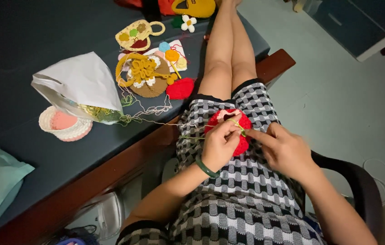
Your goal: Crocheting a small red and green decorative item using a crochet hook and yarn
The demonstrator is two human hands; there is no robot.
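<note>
The right hand [287,152] pinches what looks like a thin hook or needle, its forefinger pointing left at the round red crocheted piece [228,129] lying on the lap, which the nearer left hand [219,145] clasps with curled fingers from the left.

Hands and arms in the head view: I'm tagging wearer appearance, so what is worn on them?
Both forearms are bare, no gloves or rings visible. The left hand has a dark green smooth bangle at the wrist. The right hand and its wrist carry nothing.
</note>
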